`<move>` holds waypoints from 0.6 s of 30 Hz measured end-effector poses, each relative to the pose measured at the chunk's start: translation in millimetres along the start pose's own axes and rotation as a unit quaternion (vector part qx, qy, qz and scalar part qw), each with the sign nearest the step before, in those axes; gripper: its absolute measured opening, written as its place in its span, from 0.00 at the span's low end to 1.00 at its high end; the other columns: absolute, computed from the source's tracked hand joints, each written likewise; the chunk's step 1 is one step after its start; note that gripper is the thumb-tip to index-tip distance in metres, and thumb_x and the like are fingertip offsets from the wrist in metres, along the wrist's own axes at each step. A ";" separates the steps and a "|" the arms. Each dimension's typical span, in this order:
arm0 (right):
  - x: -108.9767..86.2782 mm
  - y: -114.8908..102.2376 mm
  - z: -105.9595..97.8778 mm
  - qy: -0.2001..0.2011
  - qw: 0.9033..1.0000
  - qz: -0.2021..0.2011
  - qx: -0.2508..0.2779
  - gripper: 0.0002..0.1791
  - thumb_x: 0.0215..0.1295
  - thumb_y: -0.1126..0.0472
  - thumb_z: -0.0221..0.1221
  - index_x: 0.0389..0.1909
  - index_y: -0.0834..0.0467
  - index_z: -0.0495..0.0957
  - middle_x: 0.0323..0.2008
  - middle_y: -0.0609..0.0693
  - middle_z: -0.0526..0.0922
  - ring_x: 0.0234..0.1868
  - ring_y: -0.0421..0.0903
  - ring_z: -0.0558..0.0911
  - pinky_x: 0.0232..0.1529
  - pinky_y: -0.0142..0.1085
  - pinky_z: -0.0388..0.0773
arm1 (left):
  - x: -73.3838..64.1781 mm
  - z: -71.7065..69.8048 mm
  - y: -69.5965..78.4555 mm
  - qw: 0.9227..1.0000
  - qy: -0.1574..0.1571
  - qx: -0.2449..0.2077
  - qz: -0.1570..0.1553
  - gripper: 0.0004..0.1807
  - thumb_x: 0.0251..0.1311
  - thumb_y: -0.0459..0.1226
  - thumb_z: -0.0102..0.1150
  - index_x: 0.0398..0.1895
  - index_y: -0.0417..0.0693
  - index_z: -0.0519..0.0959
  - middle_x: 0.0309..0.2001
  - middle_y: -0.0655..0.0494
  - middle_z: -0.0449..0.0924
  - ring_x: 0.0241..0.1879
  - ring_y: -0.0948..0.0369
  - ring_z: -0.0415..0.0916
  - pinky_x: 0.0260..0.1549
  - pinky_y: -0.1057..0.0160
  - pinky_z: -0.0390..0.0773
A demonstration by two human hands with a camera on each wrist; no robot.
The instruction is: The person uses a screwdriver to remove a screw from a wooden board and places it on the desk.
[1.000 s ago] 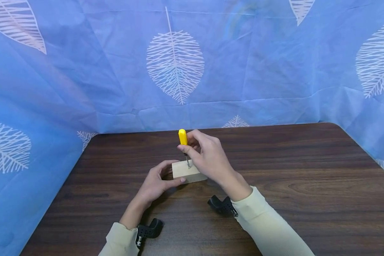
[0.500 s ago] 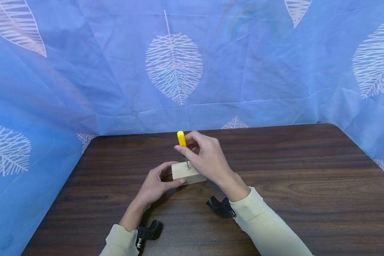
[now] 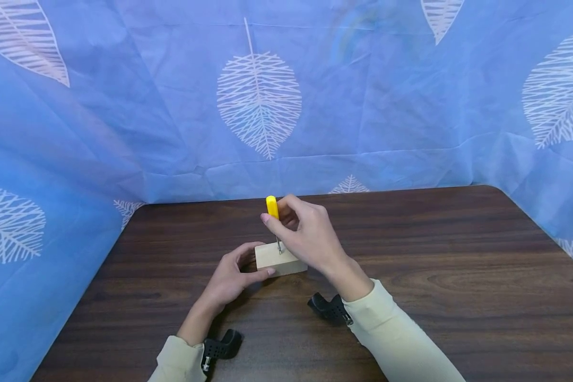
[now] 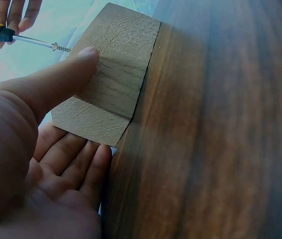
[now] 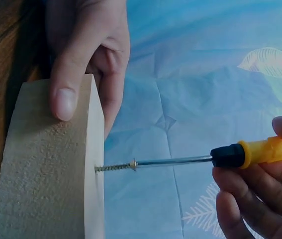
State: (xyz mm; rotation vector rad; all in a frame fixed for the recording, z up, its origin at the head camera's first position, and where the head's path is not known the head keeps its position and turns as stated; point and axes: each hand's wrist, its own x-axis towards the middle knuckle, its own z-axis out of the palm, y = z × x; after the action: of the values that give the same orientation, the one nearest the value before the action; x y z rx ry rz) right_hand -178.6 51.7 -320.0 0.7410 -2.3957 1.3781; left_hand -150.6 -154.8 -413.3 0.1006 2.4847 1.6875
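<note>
A pale wooden block [image 3: 272, 259] lies on the dark table. My left hand [image 3: 231, 276] grips its left end, thumb on the near side and fingers behind. My right hand [image 3: 310, 233] holds a screwdriver by its yellow handle [image 3: 271, 207], thumb on one side and fingers on the other. The screwdriver [image 5: 230, 155] has a black collar and a thin metal shaft. Its tip meets the head of a screw [image 5: 116, 168] standing upright in the block's top face, most of its thread showing in the right wrist view.
The brown wood-grain table [image 3: 434, 265] reaches back to a blue cloth [image 3: 172, 106] printed with white leaves. Black wrist mounts hang under both wrists, the left one [image 3: 223, 344] and the right one [image 3: 327, 307] close over the table.
The yellow handle has tilted slightly back and forth, and my right thumb has shifted a little along it. The block and my left hand stay nearly in place; the head view moved slightly.
</note>
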 end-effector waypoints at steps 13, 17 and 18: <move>-0.6 -3.7 -2.9 -0.003 0.996 -0.038 -0.075 0.11 0.76 0.52 0.67 0.45 0.56 0.85 0.25 0.45 0.82 0.20 0.39 0.70 0.24 0.32 0.67 | 1.2 0.8 -3.2 1.000 0.005 0.009 -0.005 0.30 0.63 0.43 0.79 0.67 0.63 0.80 0.60 0.58 0.86 0.61 0.54 0.81 0.62 0.45 0.77; 0.0 -5.3 -4.6 -0.024 0.997 -0.026 -0.066 0.10 0.78 0.52 0.65 0.46 0.55 0.85 0.29 0.45 0.85 0.25 0.39 0.77 0.30 0.33 0.74 | 0.7 1.0 -2.1 1.000 0.004 0.013 -0.005 0.30 0.63 0.44 0.79 0.68 0.63 0.80 0.60 0.58 0.86 0.60 0.54 0.81 0.61 0.47 0.77; 0.0 -6.1 -4.7 -0.028 0.998 -0.020 -0.060 0.10 0.78 0.51 0.65 0.46 0.54 0.85 0.31 0.45 0.87 0.28 0.38 0.80 0.32 0.33 0.77 | 0.6 1.2 -1.9 1.000 0.004 0.012 -0.005 0.30 0.62 0.44 0.79 0.67 0.63 0.80 0.60 0.58 0.86 0.59 0.54 0.81 0.61 0.47 0.77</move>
State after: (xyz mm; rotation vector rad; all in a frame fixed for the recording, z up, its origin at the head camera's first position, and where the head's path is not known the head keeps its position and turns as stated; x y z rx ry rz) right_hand -175.3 53.2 -313.3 0.8008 -2.4661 1.2021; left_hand -151.0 -154.4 -415.6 0.0825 2.5078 1.6576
